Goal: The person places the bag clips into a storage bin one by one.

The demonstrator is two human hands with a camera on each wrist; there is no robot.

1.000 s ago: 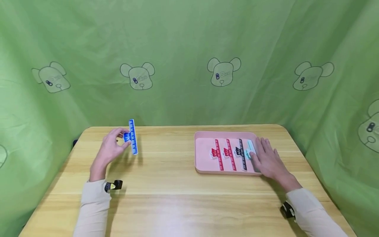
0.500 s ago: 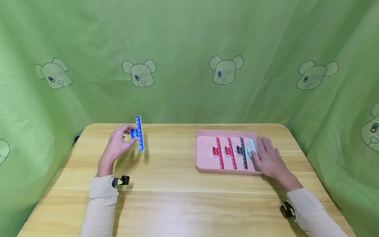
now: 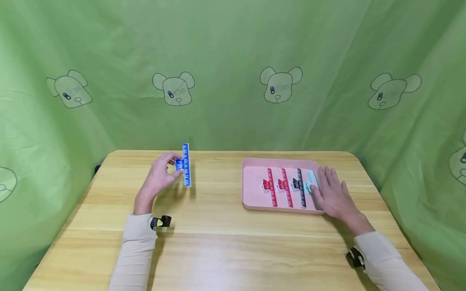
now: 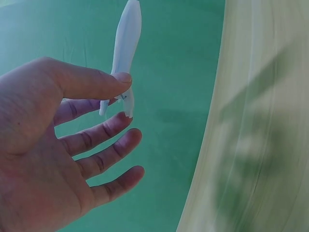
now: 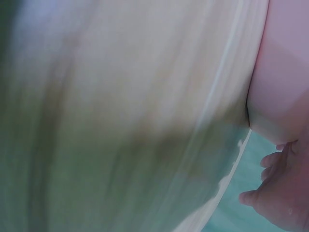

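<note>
My left hand (image 3: pixel 160 176) pinches a blue clip (image 3: pixel 186 165) with a piano-key pattern by its handle, thumb against fingers, above the table's left part. In the left wrist view the clip (image 4: pixel 127 38) shows edge-on and pale, the other fingers spread apart. My right hand (image 3: pixel 335 198) rests on the right rim of a pink tray (image 3: pixel 251 198), fingers straight. Inside lie two red clips (image 3: pixel 270 188) (image 3: pixel 287 188), a black clip (image 3: pixel 300 190) and a mint-green clip (image 3: pixel 311 180) in a row. The right thumb is by the mint-green one and partly covers it.
The wooden table (image 3: pixel 214 226) runs under both arms. A green curtain (image 3: pixel 225 113) with printed bear heads hangs behind it and along both sides. Each wrist wears a small black camera (image 3: pixel 165 221).
My left hand has moved to the right with the blue clip, towards the tray. The right hand keeps its place on the tray rim. The head view has shifted slightly.
</note>
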